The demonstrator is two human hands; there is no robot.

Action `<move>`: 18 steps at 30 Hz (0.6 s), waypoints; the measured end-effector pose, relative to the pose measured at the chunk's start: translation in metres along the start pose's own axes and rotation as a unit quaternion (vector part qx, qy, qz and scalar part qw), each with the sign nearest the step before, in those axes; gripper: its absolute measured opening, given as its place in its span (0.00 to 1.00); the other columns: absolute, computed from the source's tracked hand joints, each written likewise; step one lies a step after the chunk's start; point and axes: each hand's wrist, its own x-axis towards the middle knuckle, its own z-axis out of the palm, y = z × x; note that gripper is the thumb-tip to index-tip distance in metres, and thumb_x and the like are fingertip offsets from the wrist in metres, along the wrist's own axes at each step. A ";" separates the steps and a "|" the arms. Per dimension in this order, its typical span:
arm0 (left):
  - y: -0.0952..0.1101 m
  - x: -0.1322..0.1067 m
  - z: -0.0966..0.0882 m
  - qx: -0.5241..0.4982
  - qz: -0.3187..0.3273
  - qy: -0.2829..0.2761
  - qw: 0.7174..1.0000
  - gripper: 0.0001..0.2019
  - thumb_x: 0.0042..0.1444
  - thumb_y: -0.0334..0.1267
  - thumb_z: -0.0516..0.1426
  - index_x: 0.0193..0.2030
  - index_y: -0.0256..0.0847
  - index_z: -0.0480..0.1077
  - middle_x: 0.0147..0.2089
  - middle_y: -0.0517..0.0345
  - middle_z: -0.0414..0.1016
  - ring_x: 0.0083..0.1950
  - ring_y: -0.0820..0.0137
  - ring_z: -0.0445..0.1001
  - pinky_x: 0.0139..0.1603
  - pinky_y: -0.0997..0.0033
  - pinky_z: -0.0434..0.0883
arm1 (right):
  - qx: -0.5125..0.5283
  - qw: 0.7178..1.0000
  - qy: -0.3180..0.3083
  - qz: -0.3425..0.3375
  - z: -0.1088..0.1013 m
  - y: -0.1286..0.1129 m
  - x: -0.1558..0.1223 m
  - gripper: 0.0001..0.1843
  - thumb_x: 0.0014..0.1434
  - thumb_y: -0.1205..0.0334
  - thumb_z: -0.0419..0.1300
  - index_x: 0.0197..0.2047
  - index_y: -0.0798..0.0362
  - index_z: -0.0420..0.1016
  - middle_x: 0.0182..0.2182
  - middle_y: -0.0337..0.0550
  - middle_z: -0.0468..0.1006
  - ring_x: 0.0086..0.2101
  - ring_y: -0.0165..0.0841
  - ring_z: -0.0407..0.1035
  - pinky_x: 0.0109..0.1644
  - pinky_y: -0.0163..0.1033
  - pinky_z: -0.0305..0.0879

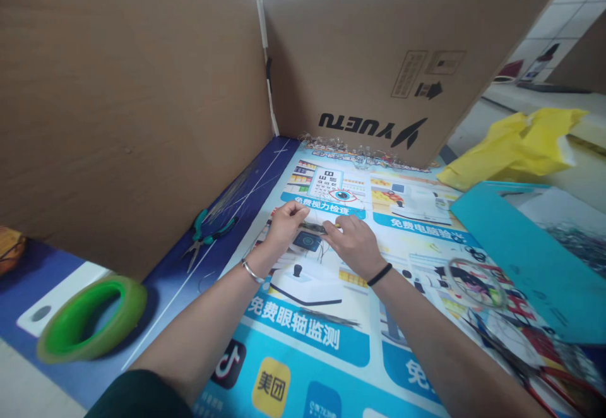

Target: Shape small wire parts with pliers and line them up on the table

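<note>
In the head view, a small dark bundle of thin strands sits between the fingertips, just over the printed sheet. The right hand closes thumb and fingers on its right end. The left hand has thumb and forefinger pinched together just beside the other end; I cannot tell whether a strand is between them. This handling probably goes best with a firm right pinch, the strands lying parallel, and light left fingertips drawing 1 strand at a time so none bends.

Left of the fingers lie the pliers; further left and nearer is the tape. Well right of the fingers are the blue box, the yellow bag and, nearer, the scissors. Beyond the fingers, 2 cardboard walls meet, limiting reach ahead and leftward. Wire scraps along the right wall's foot could snag.
</note>
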 end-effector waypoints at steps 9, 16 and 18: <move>0.003 -0.001 0.001 0.004 0.000 0.006 1.000 0.10 0.44 0.40 0.61 0.22 0.37 0.65 0.21 0.65 0.61 0.24 0.78 0.57 0.27 0.76 0.57 | -0.013 1.000 0.017 -0.001 0.000 0.000 -0.001 0.12 0.60 0.54 0.52 0.42 0.50 0.71 0.33 0.45 0.68 0.34 0.34 0.56 0.37 0.40 0.47; -0.001 0.000 0.000 0.012 0.001 0.005 1.000 0.10 0.45 0.40 0.61 0.23 0.37 0.66 0.22 0.64 0.63 0.25 0.78 0.59 0.28 0.76 0.58 | -0.026 1.000 0.010 -0.001 -0.001 0.000 0.000 0.12 0.60 0.54 0.52 0.41 0.50 0.71 0.32 0.45 0.68 0.34 0.35 0.56 0.37 0.40 0.47; -0.003 0.001 0.000 0.011 -0.002 0.005 1.000 0.10 0.45 0.40 0.61 0.23 0.37 0.66 0.22 0.64 0.63 0.25 0.77 0.59 0.28 0.76 0.58 | -0.023 1.000 0.008 -0.002 -0.001 0.000 0.000 0.12 0.61 0.54 0.52 0.41 0.51 0.71 0.32 0.45 0.68 0.34 0.34 0.56 0.37 0.40 0.47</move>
